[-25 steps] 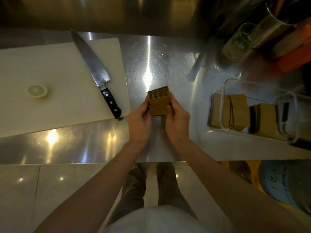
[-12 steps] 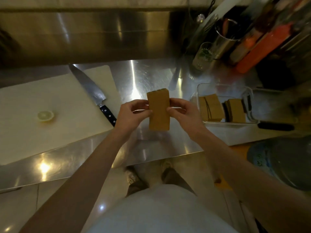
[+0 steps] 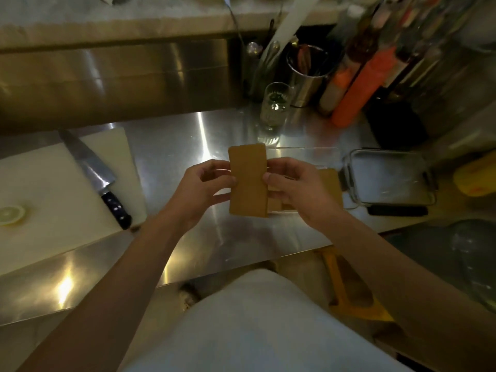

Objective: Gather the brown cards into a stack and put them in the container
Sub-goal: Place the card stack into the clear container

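Brown cards (image 3: 249,181) stand upright as one stack above the counter, pinched along both long edges between your left hand (image 3: 204,190) and right hand (image 3: 298,189), probably to square them before the container (image 3: 426,178) just beyond your right hand.

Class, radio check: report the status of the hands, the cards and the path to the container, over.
Left hand and right hand both pinch the brown card stack, held upright over the counter. Clear container behind right hand, cards already inside. Nothing blocking.
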